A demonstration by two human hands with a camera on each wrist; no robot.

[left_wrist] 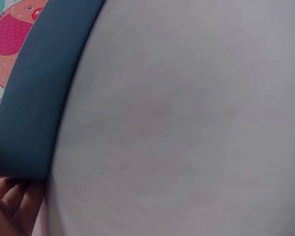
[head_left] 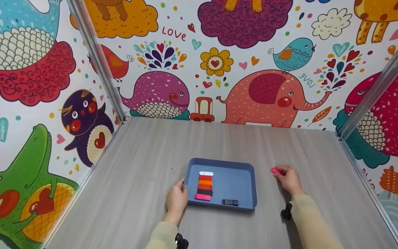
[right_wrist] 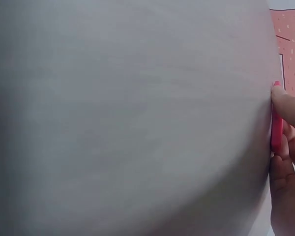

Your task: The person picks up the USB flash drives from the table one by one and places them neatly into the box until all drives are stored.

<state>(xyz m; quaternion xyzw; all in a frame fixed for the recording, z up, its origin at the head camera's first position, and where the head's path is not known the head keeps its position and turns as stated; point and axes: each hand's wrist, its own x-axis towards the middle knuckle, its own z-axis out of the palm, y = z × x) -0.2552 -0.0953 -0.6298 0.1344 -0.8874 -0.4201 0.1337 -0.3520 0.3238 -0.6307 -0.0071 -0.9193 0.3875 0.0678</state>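
My left hand [head_left: 177, 199] grips the left wall of a shallow blue tray [head_left: 219, 206], thumb at the rim. In the left wrist view its curled fingers [left_wrist: 20, 204] show at the end of the tray's wall [left_wrist: 34, 108]. To the right of the tray, my right hand [head_left: 290, 180] pinches a small pink stick [head_left: 275, 171], shaped like a USB flash drive. The right wrist view shows this stick [right_wrist: 277, 128] held on edge between thumb and fingers, close to the table.
Inside the tray, several short sticks lie in a column at the left: white [head_left: 206, 173], orange [head_left: 205, 182], red, black [head_left: 204, 192] and pink [head_left: 202, 197]. A separate black stick [head_left: 230, 202] lies near its front wall. Printed panels [head_left: 171, 55] with metal posts border the table [head_left: 143, 152].
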